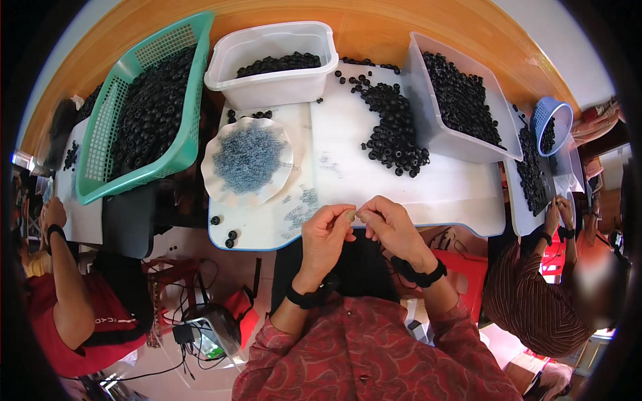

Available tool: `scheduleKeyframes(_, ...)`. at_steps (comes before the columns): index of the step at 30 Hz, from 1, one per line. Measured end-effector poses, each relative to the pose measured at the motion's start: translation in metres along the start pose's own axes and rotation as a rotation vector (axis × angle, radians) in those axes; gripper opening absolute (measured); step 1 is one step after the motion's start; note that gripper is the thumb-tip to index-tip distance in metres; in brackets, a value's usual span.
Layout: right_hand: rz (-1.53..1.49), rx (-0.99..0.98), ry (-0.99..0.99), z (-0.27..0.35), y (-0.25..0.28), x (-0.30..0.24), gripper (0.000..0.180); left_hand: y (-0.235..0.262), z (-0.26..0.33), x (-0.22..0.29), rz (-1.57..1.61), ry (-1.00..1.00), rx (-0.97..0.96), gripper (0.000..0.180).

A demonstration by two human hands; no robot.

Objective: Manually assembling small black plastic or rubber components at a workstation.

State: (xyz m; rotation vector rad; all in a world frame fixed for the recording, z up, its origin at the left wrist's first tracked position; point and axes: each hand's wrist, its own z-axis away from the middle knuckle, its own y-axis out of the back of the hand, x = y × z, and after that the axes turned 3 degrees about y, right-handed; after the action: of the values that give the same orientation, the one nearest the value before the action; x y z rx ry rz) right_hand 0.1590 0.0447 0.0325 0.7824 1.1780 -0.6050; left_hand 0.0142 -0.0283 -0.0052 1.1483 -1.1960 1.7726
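Just past the table's front edge, my left hand [321,242] and my right hand [396,230] meet fingertip to fingertip. Both are closed in a pinch; whatever lies between the fingers is too small to make out. Ahead and to the left is a white scalloped plate [208,167] heaped with tiny blue-grey coil-like rings [246,159]. More of these loose rings [302,208] are scattered on the table beside my left hand. Beyond my right hand spreads a pile of small black roller-shaped parts [394,137], some showing a hole.
A green basket [87,167], a white tub [267,97] and a translucent bin [455,144] hold black parts along the back of the white table [448,197]. A blue basket [540,123] stands far right. People work on the left [73,301] and right [535,294].
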Motion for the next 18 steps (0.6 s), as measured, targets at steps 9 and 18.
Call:
scheduleKeyframes(9,-0.231,0.099,-0.036,0.006,0.011,0.011,0.014,-0.026,-0.013,0.002,-0.029,0.009,-0.008,0.014)
scheduleKeyframes(18,-0.156,0.333,0.086,0.002,0.022,0.029,0.010,-0.044,-0.057,0.004,-0.345,-0.113,0.011,0.013)
